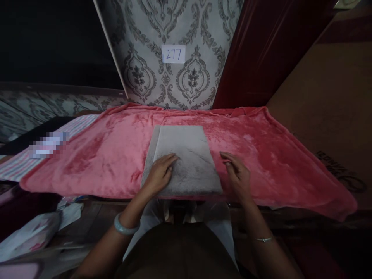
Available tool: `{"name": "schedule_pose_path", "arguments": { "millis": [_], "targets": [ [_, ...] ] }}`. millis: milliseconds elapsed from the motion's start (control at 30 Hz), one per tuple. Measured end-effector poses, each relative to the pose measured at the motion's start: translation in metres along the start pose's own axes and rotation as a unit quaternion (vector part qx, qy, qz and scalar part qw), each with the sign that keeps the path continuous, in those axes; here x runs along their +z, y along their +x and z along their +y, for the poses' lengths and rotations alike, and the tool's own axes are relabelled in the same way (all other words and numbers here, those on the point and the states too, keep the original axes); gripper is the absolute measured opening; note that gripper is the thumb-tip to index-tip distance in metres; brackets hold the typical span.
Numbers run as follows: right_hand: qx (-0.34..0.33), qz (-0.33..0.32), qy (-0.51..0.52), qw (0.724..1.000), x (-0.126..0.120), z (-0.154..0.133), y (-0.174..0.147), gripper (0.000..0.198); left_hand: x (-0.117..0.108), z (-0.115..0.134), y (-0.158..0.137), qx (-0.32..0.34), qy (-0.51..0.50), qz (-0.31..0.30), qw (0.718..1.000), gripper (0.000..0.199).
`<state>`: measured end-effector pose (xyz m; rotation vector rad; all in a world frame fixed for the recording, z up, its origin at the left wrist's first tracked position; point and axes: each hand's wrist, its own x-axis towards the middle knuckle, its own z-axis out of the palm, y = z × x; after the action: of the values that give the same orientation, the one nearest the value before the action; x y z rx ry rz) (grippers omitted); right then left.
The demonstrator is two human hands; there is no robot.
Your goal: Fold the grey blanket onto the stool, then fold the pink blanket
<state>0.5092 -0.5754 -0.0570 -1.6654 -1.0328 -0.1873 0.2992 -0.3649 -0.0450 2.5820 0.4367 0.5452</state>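
Observation:
A folded grey cloth [188, 155] lies flat on a pink plush blanket [261, 155] spread over a table. My left hand [159, 172] rests palm down on the cloth's near left part, fingers together and pointing right. My right hand [236, 174] lies on the blanket just past the cloth's right edge, fingers loosely curled, with nothing in it. A pale bangle circles my left wrist and a thin bracelet my right.
A patterned grey wall with a paper label reading 277 [173, 53] stands behind. A dark red curtain [261, 50] hangs at right, a brown cardboard panel [328, 112] beside it. Striped fabric [75, 128] lies at left, with white bags [31, 232] on the floor.

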Motion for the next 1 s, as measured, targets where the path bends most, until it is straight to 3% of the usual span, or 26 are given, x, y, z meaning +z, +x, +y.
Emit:
{"name": "schedule_pose_path", "arguments": {
  "millis": [133,300,400,633,867,1000],
  "targets": [
    [-0.056,-0.104,0.042,0.992,0.021,-0.039,-0.003,0.033,0.003,0.005,0.005,-0.020,0.082,-0.045,0.995,0.053],
    [-0.089,-0.211,-0.005,0.973,0.058,-0.034,-0.017,0.044,0.005,0.013,0.004,-0.022,0.145,-0.092,0.985,0.050],
    [-0.080,-0.209,0.002,0.975,0.065,-0.023,-0.024,0.043,0.004,0.012,0.004,-0.021,0.154,-0.104,0.982,0.050],
    [-0.040,-0.171,0.111,0.978,0.055,-0.010,-0.028,0.038,0.004,0.013,0.004,-0.026,0.167,-0.096,0.981,0.051],
    [-0.039,-0.195,0.050,0.979,0.062,-0.012,-0.025,0.058,0.006,0.011,0.003,-0.020,0.170,-0.084,0.982,0.050],
    [-0.027,-0.202,0.069,0.977,0.062,-0.011,-0.026,0.048,0.007,0.010,0.003,-0.014,0.170,-0.079,0.982,0.050]
  ]
}}
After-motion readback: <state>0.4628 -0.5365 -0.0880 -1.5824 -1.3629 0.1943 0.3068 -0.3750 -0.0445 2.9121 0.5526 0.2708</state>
